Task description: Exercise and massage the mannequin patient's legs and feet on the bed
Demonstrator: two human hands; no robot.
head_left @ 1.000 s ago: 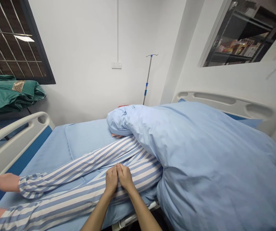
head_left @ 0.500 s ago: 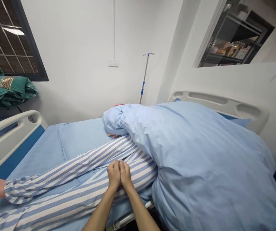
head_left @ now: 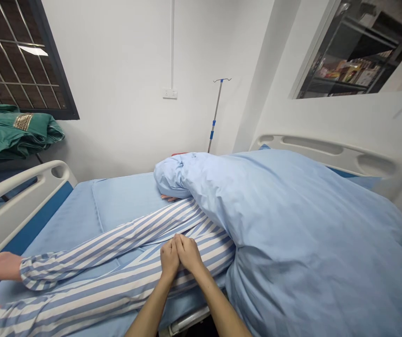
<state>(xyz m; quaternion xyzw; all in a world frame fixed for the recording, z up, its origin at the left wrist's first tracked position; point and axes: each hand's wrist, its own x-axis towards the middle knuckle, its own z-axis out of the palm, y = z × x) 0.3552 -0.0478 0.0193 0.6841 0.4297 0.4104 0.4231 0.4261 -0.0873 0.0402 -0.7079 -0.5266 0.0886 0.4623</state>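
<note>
A person lies on a hospital bed in blue-and-white striped trousers. My left hand (head_left: 169, 258) and my right hand (head_left: 188, 253) sit side by side on the near striped leg (head_left: 109, 285) at the thigh, thumbs touching. Their fingers are held together and curled down over the cloth. The far striped leg (head_left: 116, 242) stretches left to a bare foot (head_left: 0, 265). A light blue quilt (head_left: 292, 234) covers the person's upper body just right of my hands. The person's fingers (head_left: 169, 197) peek out under the quilt's edge.
The bed has a light blue sheet (head_left: 123, 201), a white footboard (head_left: 18, 192) at the left and a white headboard (head_left: 327, 150) at the right. An IV pole (head_left: 216, 112) stands by the far wall. Folded green cloth (head_left: 11, 133) lies at the left under a barred window.
My hands stay together on the near thigh. The view swung a little left and back again; nothing else has visibly moved.
</note>
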